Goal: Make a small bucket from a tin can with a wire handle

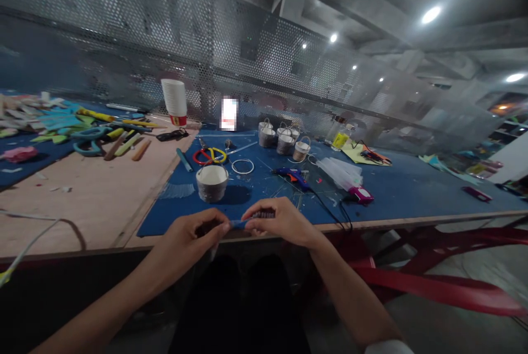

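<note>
My left hand (192, 236) is closed, with thumb and index finger pinching one end of a short, thin blue strip (237, 224) at the table's front edge. The other end runs into the closed fingers of my right hand (286, 221). A ribbed greyish piece (264, 214) shows under those fingers; whether it is joined to the strip I cannot tell. Just beyond my left hand, a small grey cord-wrapped cup (212, 189) stands upright with its white inside showing. Behind it lie red-and-yellow-handled pliers (210, 156) and a white ring (242, 166).
A blue glue gun (292, 176) lies right of centre, its cable over the front edge. Several small handled buckets (284, 141) stand behind. Paper cups (174, 101), teal-handled scissors (88, 139) and tools are at left. Glue sticks in a bag (338, 171) lie right. A perforated screen (256, 40) borders the back.
</note>
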Demonstrator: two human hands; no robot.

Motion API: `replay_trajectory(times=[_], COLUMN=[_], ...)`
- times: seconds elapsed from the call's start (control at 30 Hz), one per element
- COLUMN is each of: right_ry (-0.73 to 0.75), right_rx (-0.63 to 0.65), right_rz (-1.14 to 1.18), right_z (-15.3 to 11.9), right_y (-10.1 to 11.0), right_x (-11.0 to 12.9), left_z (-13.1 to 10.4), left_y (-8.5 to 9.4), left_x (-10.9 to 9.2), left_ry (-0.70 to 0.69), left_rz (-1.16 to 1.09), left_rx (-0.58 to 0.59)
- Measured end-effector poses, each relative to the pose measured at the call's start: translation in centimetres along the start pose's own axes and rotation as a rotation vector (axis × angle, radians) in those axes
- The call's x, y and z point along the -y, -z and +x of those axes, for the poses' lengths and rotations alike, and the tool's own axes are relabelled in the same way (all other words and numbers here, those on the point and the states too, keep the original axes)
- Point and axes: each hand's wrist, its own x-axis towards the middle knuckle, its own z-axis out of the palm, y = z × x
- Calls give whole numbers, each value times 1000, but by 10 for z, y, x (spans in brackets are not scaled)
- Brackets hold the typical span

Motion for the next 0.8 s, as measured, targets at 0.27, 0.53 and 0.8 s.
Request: replay_trajectory(times=[0.27, 0.53, 0.8], right_ry=[61, 35, 34], right_rx=[-182, -417, -538], right_rz=[70, 207, 237], right_z=[13, 26, 25], right_y=[2, 6, 9], right_x=[-12, -35, -40], left_z=[1, -1, -1], left_y=[28, 41, 57], left_x=[11, 23, 35], left_ry=[46, 220, 275], left_rz=[64, -156, -136], left_rx=[-99, -58, -135])
